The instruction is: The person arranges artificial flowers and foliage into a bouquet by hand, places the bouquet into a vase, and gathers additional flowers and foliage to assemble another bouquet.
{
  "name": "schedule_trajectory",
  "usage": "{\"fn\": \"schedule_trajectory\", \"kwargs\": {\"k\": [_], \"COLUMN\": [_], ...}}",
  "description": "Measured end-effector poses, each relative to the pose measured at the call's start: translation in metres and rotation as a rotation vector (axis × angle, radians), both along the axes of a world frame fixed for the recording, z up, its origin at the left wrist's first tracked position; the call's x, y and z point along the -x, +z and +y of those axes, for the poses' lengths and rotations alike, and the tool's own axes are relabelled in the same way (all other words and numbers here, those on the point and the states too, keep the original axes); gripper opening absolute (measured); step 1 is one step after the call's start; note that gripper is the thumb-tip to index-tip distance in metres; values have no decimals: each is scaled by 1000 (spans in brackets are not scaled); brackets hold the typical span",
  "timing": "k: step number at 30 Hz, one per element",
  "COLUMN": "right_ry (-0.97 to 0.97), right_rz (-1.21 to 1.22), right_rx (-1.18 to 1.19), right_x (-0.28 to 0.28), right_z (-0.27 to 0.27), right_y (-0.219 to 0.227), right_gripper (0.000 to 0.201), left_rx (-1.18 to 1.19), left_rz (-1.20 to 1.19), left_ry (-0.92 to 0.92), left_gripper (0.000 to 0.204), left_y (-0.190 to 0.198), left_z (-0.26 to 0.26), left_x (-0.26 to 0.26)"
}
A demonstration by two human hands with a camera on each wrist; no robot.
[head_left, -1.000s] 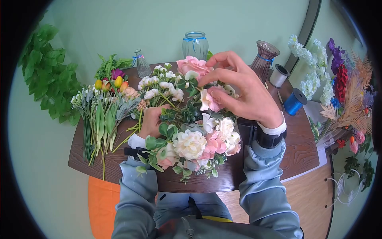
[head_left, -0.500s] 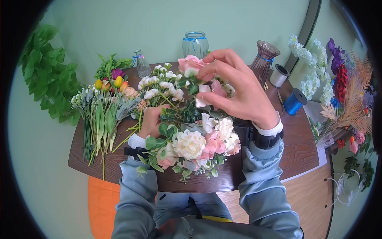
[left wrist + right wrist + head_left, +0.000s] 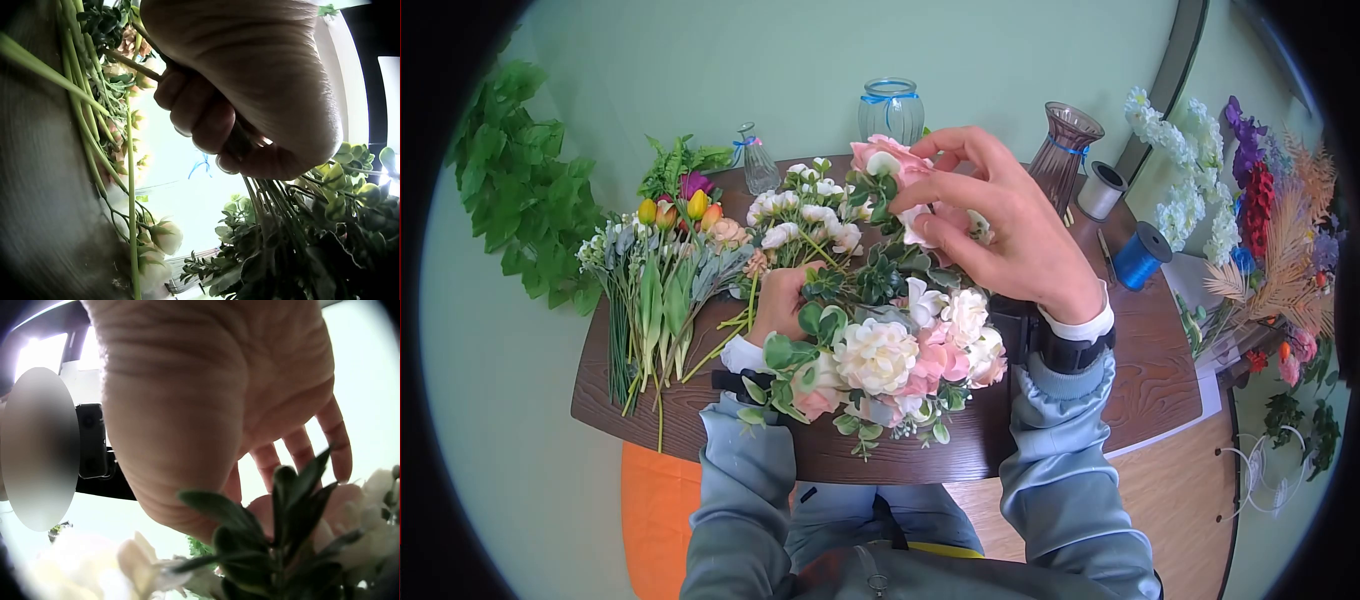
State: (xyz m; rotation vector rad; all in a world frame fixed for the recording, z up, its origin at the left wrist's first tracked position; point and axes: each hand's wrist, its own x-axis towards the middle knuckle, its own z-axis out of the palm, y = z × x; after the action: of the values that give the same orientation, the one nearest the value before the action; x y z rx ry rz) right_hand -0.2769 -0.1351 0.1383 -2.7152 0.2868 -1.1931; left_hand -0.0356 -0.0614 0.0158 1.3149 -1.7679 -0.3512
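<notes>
In the middle of the table is a bouquet of artificial flowers, with cream blooms (image 3: 877, 357), pink petals and green leaves (image 3: 783, 353). My left hand (image 3: 778, 305) grips its bundled stems (image 3: 265, 200), the fingers curled round them in the left wrist view. At the bouquet's far side, my right hand (image 3: 1010, 215) has its thumb and index finger at the petals of a pink rose (image 3: 882, 155), pinching at a pale petal. In the right wrist view dark green leaves (image 3: 275, 544) hide those fingertips, while the other fingers hang spread.
Tulips (image 3: 698, 206) and other loose stems lie at the left, beside white flowers (image 3: 780, 235). Along the back stand a small bottle vase (image 3: 758, 165), a clear glass jar (image 3: 890, 115) and a purple vase (image 3: 1065, 150). Blue ribbon (image 3: 1142, 256) and a white spool (image 3: 1102, 190) are at the right.
My right hand drew back slightly from the rose's petals, then came in again, thumb and index finger closing at them. The left hand keeps its hold on the stems.
</notes>
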Motion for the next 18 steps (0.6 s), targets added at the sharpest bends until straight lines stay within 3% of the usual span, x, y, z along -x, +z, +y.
{"fn": "schedule_trajectory", "kwargs": {"k": [6,12,18], "right_ry": [-50,-102,-236], "right_rz": [-23,-135,-116], "right_rx": [49,-130,-106], "right_x": [0,-4,-3], "right_z": [0,-2,2], "right_y": [0,-5,-3], "right_gripper": [11,24,21], "left_rx": [74,83,130], "left_rz": [35,38,76], "left_ry": [-15,-20,7], "left_gripper": [19,17,17], "left_y": [-2,1,-22], "left_z": [-1,0,-10], "left_x": [3,4,-4]}}
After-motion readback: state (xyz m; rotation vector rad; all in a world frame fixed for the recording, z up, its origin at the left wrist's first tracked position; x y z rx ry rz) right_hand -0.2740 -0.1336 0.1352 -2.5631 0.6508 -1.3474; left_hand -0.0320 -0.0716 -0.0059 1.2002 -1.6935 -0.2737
